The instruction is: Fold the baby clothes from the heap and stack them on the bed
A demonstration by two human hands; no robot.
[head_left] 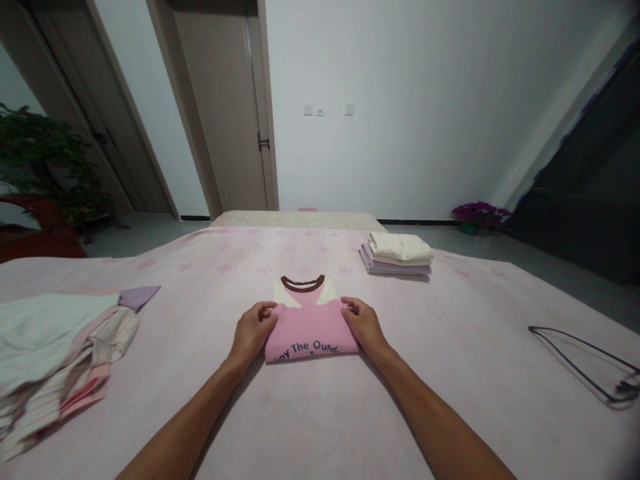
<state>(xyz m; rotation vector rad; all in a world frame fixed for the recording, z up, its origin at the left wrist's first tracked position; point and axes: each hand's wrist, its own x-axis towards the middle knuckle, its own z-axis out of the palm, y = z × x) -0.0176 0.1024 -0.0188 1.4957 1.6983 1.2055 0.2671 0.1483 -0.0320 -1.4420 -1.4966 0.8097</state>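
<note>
The left hand (255,328) and right hand (365,323) are closed on the sides of the folded pink shirt (310,331), laid mid-frame on the bed (320,413). A clothes pile (50,353) is seen lower left, a folded stack (397,255) above centre-right, a hanger (590,367) far right.

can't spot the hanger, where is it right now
In the head view the wire hanger lies on the bed cover at the far right, apart from the right hand.

Tee (311,330) & bedsheet (320,427): soft matt cloth, both smooth-ish.
</note>
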